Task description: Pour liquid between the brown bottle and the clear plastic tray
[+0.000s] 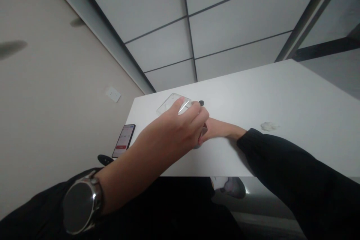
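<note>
The left hand point(180, 127) pinches a clear phone case point(173, 104) in its fingers above the worktop point(281, 93), while the right hand point(216, 129) lies just behind it, its grip hidden.

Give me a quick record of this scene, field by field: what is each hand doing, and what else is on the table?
left hand: wears a wristwatch; fingers on a clear plastic case
right hand: rests on the white table, mostly hidden behind the left hand
grip: hidden, cannot tell
phone: lit screen, at the table's left edge
white scrap: lies alone on the table to the right
</note>
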### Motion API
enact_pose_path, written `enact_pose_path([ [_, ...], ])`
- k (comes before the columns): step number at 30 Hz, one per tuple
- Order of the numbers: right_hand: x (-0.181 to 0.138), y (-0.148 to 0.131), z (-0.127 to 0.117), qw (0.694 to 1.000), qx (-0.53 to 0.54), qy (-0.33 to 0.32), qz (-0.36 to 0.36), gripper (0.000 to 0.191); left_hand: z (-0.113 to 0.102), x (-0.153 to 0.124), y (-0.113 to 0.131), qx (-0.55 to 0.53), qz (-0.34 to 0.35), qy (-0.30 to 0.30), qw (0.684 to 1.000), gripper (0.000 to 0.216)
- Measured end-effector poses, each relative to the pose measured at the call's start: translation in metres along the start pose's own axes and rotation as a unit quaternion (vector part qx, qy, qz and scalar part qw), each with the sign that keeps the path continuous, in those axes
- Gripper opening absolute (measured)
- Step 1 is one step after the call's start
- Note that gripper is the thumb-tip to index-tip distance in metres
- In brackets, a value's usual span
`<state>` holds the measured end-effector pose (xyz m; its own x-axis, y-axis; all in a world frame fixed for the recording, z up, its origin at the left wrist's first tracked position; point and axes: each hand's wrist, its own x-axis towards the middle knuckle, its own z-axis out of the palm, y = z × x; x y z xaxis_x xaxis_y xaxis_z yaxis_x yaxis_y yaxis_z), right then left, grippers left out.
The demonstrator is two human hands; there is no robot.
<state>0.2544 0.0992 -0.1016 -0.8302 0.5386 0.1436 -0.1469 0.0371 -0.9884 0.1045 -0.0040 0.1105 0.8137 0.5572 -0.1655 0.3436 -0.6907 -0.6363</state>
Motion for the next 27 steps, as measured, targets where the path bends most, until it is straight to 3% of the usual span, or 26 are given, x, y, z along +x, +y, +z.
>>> enact_pose_path([
  [9,0.001,0.001,-0.001,1.0,-0.011,0.003,-0.002,0.076,0.002,0.0,0.0,0.001,0.003,0.013,1.0,0.037],
  [17,0.006,0.017,-0.006,0.999,0.031,-0.02,-0.014,0.08,0.017,-0.014,-0.009,-0.02,-0.047,0.046,0.998,0.038],
  [22,0.006,0.016,-0.006,0.999,0.029,-0.032,-0.008,0.077,0.048,-0.038,-0.013,-0.139,-0.126,0.082,0.979,0.057],
  [27,0.003,0.015,-0.006,0.999,0.026,-0.034,0.011,0.082,0.072,-0.052,-0.012,-0.262,-0.209,0.095,0.937,0.086],
])
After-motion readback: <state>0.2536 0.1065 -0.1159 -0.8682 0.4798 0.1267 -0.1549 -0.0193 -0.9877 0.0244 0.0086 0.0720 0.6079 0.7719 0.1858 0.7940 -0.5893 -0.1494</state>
